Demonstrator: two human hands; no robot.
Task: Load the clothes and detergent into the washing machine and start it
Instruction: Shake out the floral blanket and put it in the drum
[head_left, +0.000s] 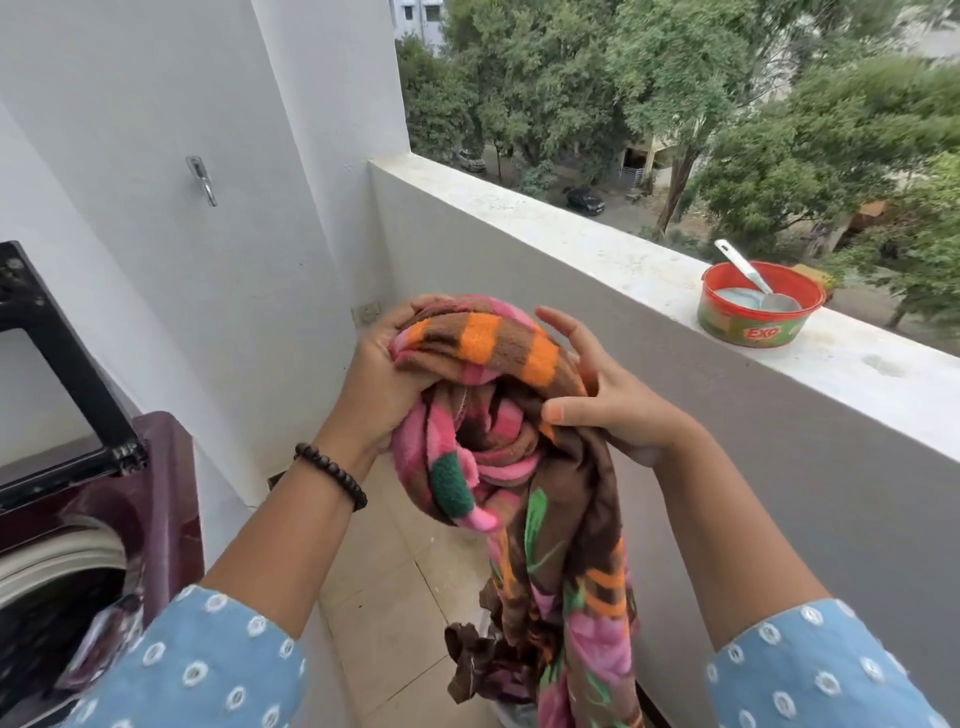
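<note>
Loading step: left hand (382, 384) clutches the blanket (498, 415), right hand (613, 410) pinches it, tail hanging below. Next, probably swing it left into the washer (78, 571), lid up.

One head-worn view looks forward and down, close over both hands, along a balcony wall (649, 291), washing machine (104, 519) at left

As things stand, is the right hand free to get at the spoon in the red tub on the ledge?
Probably not yet. The right hand pinches the bundled colourful cloth, which the left hand also grips. The path to the spoon in the red tub looks open, but the hand must let go first.
</note>
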